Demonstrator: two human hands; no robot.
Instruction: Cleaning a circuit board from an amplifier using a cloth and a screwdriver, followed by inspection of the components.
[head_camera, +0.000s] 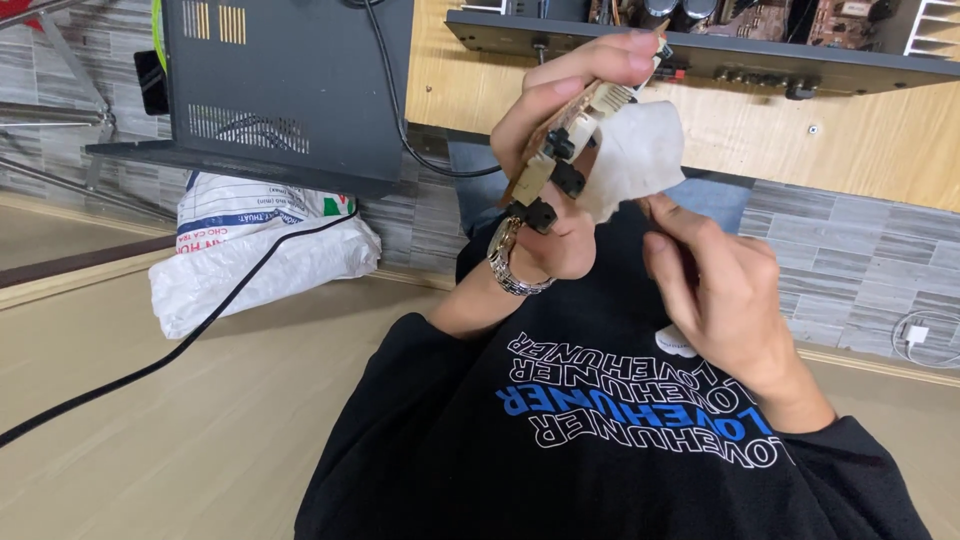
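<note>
The left hand (560, 150), wearing a metal wristwatch (512, 262), is gripping a narrow circuit board (560, 150) edge-on, fingers curled closed around it, held up in front of the chest. The right hand (725, 290) is pinching a white cloth (640, 155) between thumb and fingertips, pressing it against the board's side. A dark equipment case (290, 90) and white plastic bag (250, 250) are sitting behind

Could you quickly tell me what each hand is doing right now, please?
Left hand: closed around a brown circuit board with black knobs.
Right hand: fingers pinched on a white cloth, pressed against the board.
</note>
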